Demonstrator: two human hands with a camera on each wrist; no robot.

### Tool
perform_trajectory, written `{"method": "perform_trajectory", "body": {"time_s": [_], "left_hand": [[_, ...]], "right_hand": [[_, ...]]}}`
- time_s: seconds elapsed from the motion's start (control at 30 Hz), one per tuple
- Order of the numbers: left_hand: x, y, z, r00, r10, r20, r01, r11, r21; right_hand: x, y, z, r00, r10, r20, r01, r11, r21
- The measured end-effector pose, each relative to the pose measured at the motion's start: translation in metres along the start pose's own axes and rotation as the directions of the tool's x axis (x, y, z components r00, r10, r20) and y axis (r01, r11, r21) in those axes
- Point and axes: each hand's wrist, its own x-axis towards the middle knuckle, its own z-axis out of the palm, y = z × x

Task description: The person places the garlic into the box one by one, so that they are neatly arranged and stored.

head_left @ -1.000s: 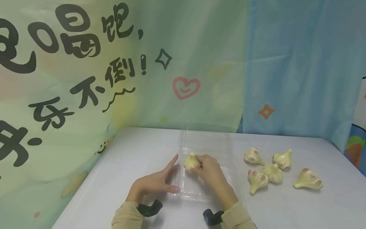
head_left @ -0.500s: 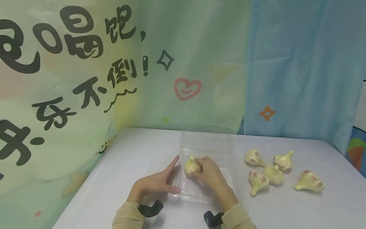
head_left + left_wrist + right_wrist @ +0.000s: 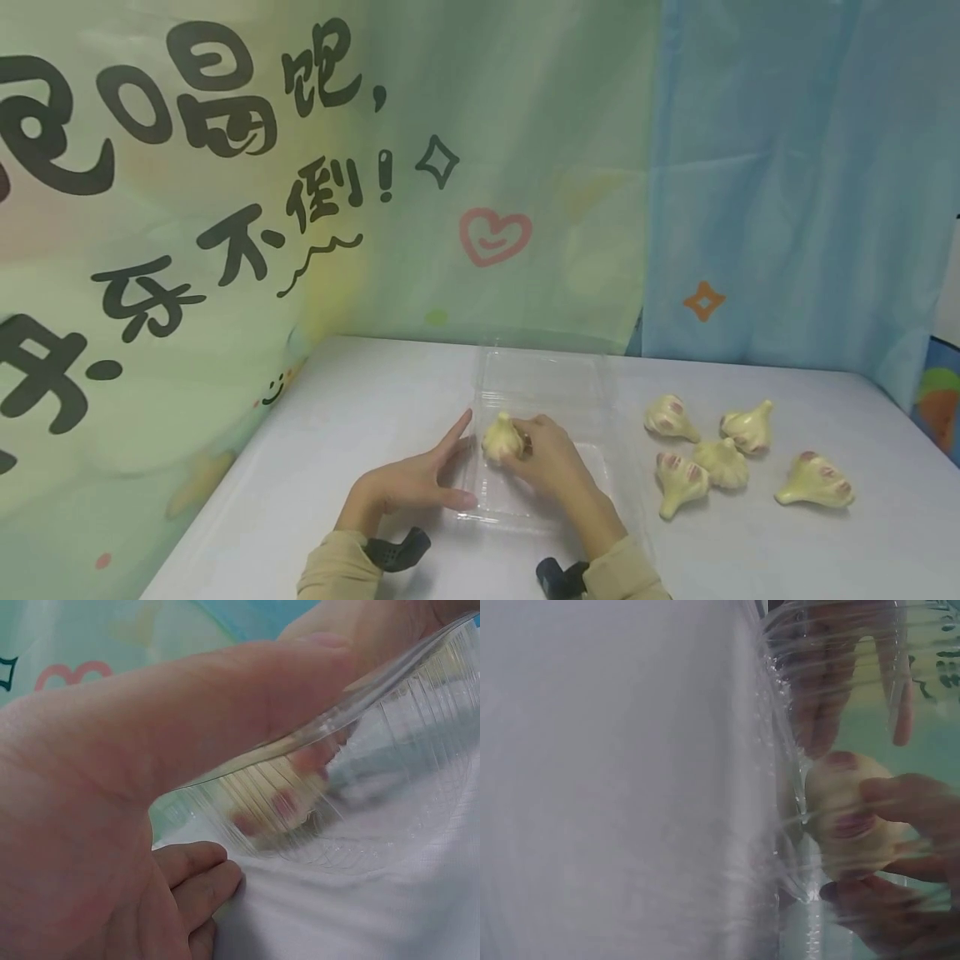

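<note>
A garlic bulb point(image 3: 502, 439) stands stem up at the left side of a clear plastic box point(image 3: 517, 520), whose lid lies folded back behind it. My right hand point(image 3: 553, 460) grips the bulb from its right, thumb and fingertips around it; the right wrist view shows the bulb point(image 3: 849, 817) through the plastic. My left hand point(image 3: 412, 485) is spread along the box's left wall, and its thumb rests on the rim in the left wrist view, with the other fingers point(image 3: 199, 877) outside the wall.
To the right of the box lie several garlic bulbs, among them one point(image 3: 816, 481) apart at the far right and one point(image 3: 681, 482) nearer the front. Printed cloth point(image 3: 495, 275) hangs behind and to the left of the white table point(image 3: 390, 375).
The head view has shifted slightly, so everything appears a little lower and further right. The bulb and my right hand sit slightly lower in the box; my left hand keeps its place at the wall.
</note>
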Motion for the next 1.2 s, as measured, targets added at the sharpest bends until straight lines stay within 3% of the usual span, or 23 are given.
{"method": "perform_trajectory", "body": {"time_s": [0.8, 1.2], "left_hand": [[-0.0003, 0.0036, 0.0002, 1.000, -0.006, 0.002, 0.006, 1.000, 0.003], [-0.0029, 0.0066, 0.0001, 1.000, 0.005, 0.015, -0.005, 1.000, 0.010]], "right_hand": [[0.0018, 0.0070, 0.0036, 0.998, -0.038, -0.058, 0.039, 0.999, 0.017], [0.0011, 0.0070, 0.0038, 0.999, 0.047, -0.007, -0.045, 0.985, 0.165]]}}
